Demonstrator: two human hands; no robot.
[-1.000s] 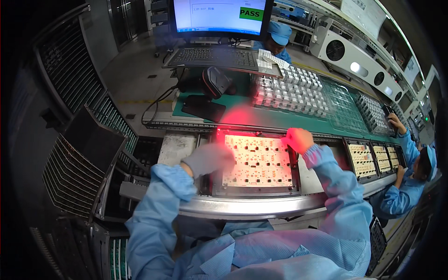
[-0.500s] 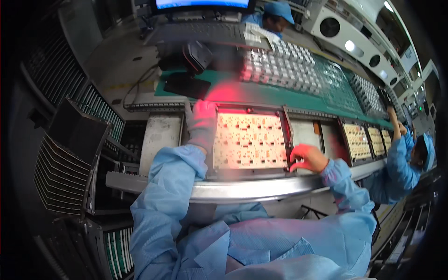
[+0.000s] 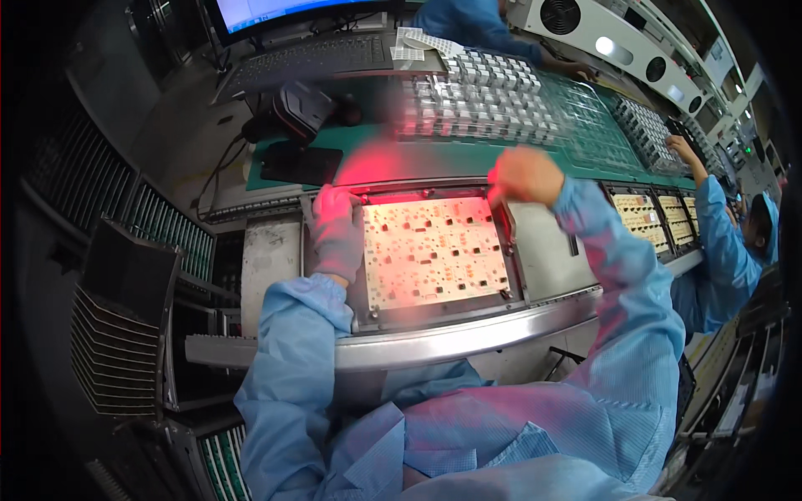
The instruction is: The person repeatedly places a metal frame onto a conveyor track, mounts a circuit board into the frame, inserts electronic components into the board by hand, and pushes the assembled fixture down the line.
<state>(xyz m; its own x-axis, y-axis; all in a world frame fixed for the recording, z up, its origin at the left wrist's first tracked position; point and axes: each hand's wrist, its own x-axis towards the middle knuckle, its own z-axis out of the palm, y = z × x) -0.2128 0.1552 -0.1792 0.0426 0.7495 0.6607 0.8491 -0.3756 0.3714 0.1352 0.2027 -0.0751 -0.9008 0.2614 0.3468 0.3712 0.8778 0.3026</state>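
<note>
A pale circuit board panel (image 3: 434, 255) with small dark parts lies in a dark frame (image 3: 434, 316), lit red and bright. My left hand (image 3: 337, 234), in a grey glove, holds the frame's left edge near its far corner, fingers curled. My right hand (image 3: 528, 177) is at the far right corner of the frame, knuckles up and bent. Motion smears its fingertips, so I cannot make out what they hold, if anything.
A silver rail (image 3: 434, 341) runs along the near side. Beyond are a green mat (image 3: 368, 138), a black scanner (image 3: 296, 108), a keyboard (image 3: 305, 65) and trays of small white parts (image 3: 476, 113). A slotted rack (image 3: 117, 346) stands left; co-workers sit right and opposite.
My right hand has moved from the frame's near right side up to its far right corner. My left hand stays at the left edge. The view has shifted slightly.
</note>
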